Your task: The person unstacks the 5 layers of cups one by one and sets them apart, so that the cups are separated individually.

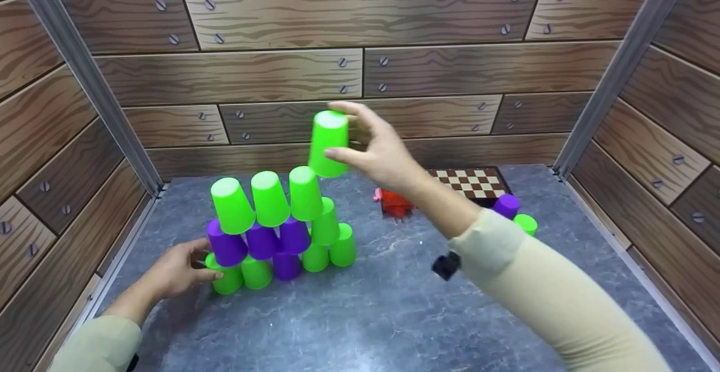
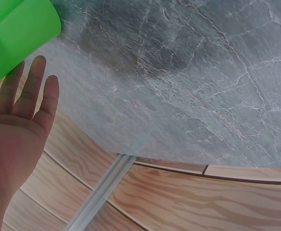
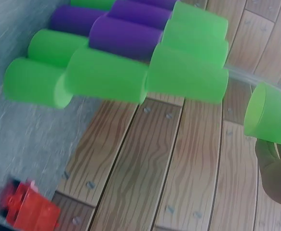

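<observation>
Upside-down cups stand in a stepped stack on the left of the table. Its bottom row mixes green cups and a purple cup (image 1: 287, 266); purple cups (image 1: 262, 241) and one green cup (image 1: 325, 223) form the second row, and three green cups (image 1: 270, 197) the third. My right hand (image 1: 377, 147) grips another upside-down green cup (image 1: 329, 147) between thumb and fingers, close above the third row's right end. At the bottom row's left end, my left hand (image 1: 180, 268) rests against a green cup (image 2: 27, 36), thumb in front, fingers behind and fairly straight.
A red toy-like object (image 1: 396, 202) lies behind the middle of the table. Farther right are a checkered board (image 1: 469, 182), a purple cup (image 1: 506, 206) and a green cup (image 1: 526, 224), partly behind my right sleeve. Wood-patterned walls (image 1: 281, 74) enclose the table on three sides.
</observation>
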Demonstrator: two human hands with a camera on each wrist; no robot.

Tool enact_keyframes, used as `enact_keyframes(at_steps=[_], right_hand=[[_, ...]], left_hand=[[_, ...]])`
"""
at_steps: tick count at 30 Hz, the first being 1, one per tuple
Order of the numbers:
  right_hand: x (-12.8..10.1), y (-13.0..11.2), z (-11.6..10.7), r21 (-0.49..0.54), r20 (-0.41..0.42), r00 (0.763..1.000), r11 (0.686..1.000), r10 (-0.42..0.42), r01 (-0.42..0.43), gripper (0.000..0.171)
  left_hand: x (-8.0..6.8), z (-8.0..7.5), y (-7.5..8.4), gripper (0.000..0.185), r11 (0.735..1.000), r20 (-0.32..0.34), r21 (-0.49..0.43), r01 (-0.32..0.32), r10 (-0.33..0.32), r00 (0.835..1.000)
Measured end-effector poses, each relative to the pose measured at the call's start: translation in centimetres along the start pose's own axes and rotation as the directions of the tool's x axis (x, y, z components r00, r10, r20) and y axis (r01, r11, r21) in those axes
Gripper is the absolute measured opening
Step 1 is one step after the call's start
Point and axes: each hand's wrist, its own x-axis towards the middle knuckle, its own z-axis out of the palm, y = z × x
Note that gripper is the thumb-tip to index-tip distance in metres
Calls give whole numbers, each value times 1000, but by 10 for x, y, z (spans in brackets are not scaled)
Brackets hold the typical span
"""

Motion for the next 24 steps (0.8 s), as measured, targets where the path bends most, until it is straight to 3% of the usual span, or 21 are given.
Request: enact_keyframes(at_steps=[8,17,24], right_hand=[[-35,12,-52,-29,-67,997,998,47,-49,72],[-84,39,-105,-80,-128,974,977,186,-197,70],[-123,64,-141,-135,-174,969,971,175,-199,67]], left_hand=[[-1,0,-1,57,999,-10,3,-32,32,999],[1,-1,1,63,999,-3,6,-34,34,999],[-1,-1,0,63,999,-10,11,-37,37,999]])
